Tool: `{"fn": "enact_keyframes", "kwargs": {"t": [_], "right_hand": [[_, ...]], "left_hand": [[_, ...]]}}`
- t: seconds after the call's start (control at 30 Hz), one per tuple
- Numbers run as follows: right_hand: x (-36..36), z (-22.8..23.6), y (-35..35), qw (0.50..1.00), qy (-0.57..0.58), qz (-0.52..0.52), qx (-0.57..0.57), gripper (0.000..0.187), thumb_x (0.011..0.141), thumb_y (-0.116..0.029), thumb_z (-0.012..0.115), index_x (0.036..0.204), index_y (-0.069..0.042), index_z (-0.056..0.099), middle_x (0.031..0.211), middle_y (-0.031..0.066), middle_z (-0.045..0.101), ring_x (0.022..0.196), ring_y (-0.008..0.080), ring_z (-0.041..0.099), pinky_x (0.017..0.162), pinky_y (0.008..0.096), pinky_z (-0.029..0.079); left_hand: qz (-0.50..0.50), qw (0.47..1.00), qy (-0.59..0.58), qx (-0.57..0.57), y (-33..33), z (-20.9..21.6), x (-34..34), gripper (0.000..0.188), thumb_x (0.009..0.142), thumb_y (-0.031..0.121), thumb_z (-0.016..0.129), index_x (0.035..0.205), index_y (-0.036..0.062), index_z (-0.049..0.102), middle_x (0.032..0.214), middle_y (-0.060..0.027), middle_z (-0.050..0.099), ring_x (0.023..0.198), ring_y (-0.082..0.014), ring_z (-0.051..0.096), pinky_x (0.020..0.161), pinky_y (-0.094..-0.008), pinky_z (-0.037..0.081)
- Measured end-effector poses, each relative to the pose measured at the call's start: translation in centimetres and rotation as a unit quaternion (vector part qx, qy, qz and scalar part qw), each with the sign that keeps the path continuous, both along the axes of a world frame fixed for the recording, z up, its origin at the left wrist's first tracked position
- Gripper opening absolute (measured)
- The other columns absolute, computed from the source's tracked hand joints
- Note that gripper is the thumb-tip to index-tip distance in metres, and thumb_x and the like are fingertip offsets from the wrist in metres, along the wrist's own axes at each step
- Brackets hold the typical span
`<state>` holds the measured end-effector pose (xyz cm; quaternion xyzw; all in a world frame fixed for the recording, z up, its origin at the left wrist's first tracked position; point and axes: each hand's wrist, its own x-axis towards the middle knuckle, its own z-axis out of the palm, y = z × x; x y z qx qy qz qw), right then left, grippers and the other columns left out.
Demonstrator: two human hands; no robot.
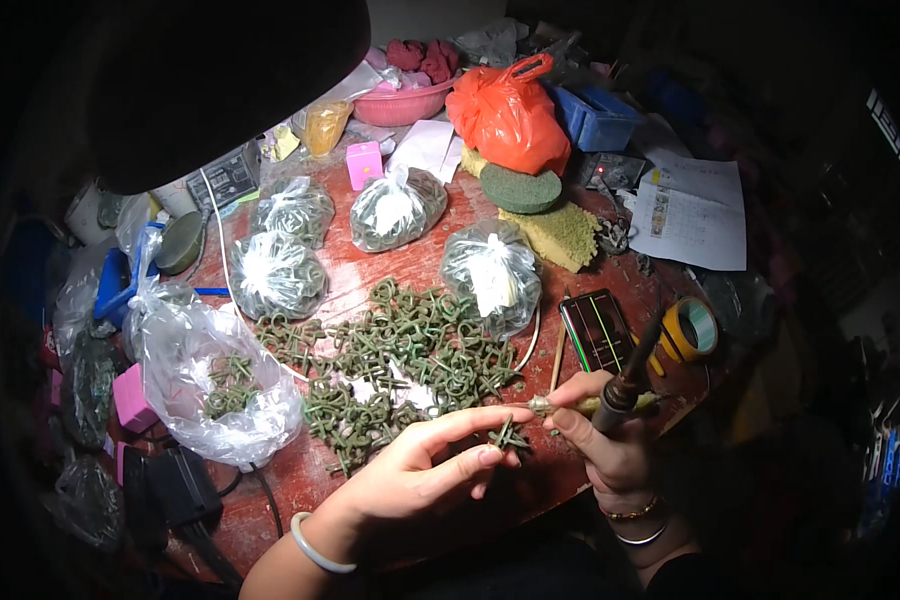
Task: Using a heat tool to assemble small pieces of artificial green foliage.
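Note:
My left hand point(432, 468) pinches a small branched dark-green piece point(508, 436) between thumb and fingers, in front of the pile. Close to its right, my right hand point(615, 462) is closed around a slim pen-like tool with a pale metallic front end point(540, 404). That front end nearly meets my left fingertips; whether they touch I cannot tell. A dark tapered handle with a cord-like end point(625, 388) rises beside my right thumb; how it joins the slim tool is hidden. A pile of similar green branched pieces point(410, 350) lies beyond my left hand.
Several knotted clear bags point(275, 275) stand behind the pile; an open clear bag point(210, 350) holds more pieces at left. At right are a phone point(598, 330), tape roll point(692, 328) and paper sheet point(692, 215). A dark lamp shade point(230, 90) overhangs the upper left.

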<state>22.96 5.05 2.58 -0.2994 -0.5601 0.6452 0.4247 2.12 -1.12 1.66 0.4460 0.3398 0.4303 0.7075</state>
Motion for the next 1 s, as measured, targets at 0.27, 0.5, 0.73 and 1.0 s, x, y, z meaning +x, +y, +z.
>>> {"fn": "enact_keyframes", "kwargs": {"t": [0.27,0.5,0.73,1.0], "right_hand": [[0.3,0.8,0.0,0.962,-0.154,-0.167,0.154,0.011,0.093,-0.006,0.054,0.102,-0.003,0.058,0.061,0.001,0.056,0.05,0.0034,0.045,0.047,0.017,0.034],[6.2,-1.6,7.1,0.857,-0.304,-0.297,0.291,0.027,0.082,-0.004,0.072,0.1,-0.002,0.053,0.091,0.0045,0.061,0.08,0.0106,0.059,0.068,0.0257,0.049],[4.8,-2.3,5.5,0.809,-0.396,-0.269,0.341,0.06,0.061,-0.02,0.089,0.104,-0.007,0.049,0.083,0.0138,0.061,0.074,0.0284,0.062,0.064,0.0375,0.049],[4.6,-2.6,5.7,0.802,-0.42,-0.253,0.341,0.063,0.059,-0.016,0.089,0.105,-0.006,0.047,0.075,0.0117,0.061,0.066,0.0245,0.063,0.061,0.0344,0.049]], "left_hand": [[0.007,0.999,0.036,-0.002,0.0,-0.1,-0.2,0.037,0.096,0.014,0.055,0.131,0.0057,0.049,0.098,-0.0035,0.062,0.073,-0.0068,0.054,0.067,-0.0213,0.046],[0.027,0.995,0.094,-0.005,0.1,0.2,0.4,0.035,0.094,0.013,0.058,0.128,0.0057,0.053,0.098,-0.0019,0.062,0.08,-0.0051,0.055,0.071,-0.0212,0.046],[0.036,0.993,0.106,-0.047,-0.3,0.7,0.3,0.036,0.093,0.011,0.059,0.128,0.0053,0.053,0.1,-0.0002,0.06,0.084,-0.0049,0.054,0.073,-0.0202,0.045],[0.046,0.993,0.096,-0.042,-0.2,0.3,0.4,0.037,0.093,0.011,0.059,0.13,0.0068,0.052,0.097,0.0008,0.061,0.077,-0.0038,0.053,0.067,-0.0191,0.044]]}}
